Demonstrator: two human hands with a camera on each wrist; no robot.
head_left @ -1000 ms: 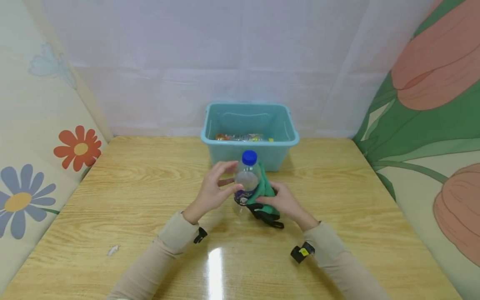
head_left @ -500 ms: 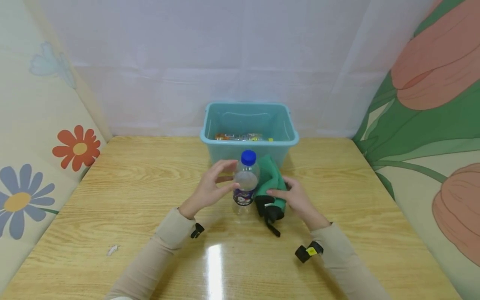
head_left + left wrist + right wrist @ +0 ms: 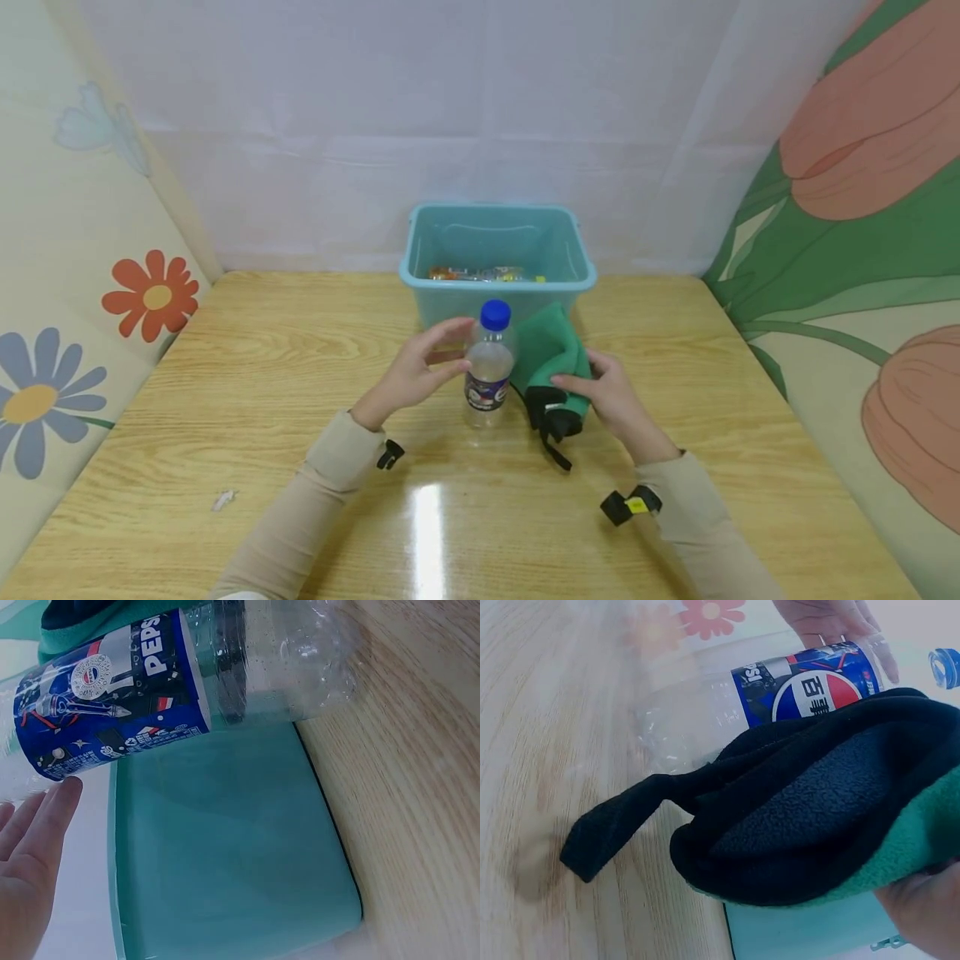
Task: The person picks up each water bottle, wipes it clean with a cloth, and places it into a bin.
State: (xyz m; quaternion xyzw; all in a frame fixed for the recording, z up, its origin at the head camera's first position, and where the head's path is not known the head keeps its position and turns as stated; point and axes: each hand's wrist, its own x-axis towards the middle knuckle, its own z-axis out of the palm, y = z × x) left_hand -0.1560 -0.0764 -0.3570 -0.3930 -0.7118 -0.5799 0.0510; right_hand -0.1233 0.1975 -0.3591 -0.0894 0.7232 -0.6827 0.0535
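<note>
A clear plastic Pepsi bottle (image 3: 490, 364) with a blue cap (image 3: 495, 315) stands upright on the table, its dark blue label (image 3: 112, 694) facing the left wrist camera. My left hand (image 3: 418, 365) is at the bottle's left side, thumb and fingers apart; its fingertips (image 3: 70, 791) come up to the label's edge. Right of the bottle, my right hand (image 3: 611, 392) pinches a soft green fleecy pouch-like piece (image 3: 555, 346) with the thumb in front. Its black-edged opening shows a dark lining (image 3: 821, 791), and a black strap (image 3: 615, 821) hangs from it.
Close behind the bottle stands a light blue plastic bin (image 3: 498, 285) with several bottle-like items (image 3: 480, 274) inside. A white scrap (image 3: 223, 500) lies at the left on the wooden table (image 3: 300, 350). A white cloth (image 3: 487, 125) covers the back.
My right hand has drawn the green piece to the right, away from the bottle, and it has spread out. My left thumb has slid back to the bottle's left edge, baring more label.
</note>
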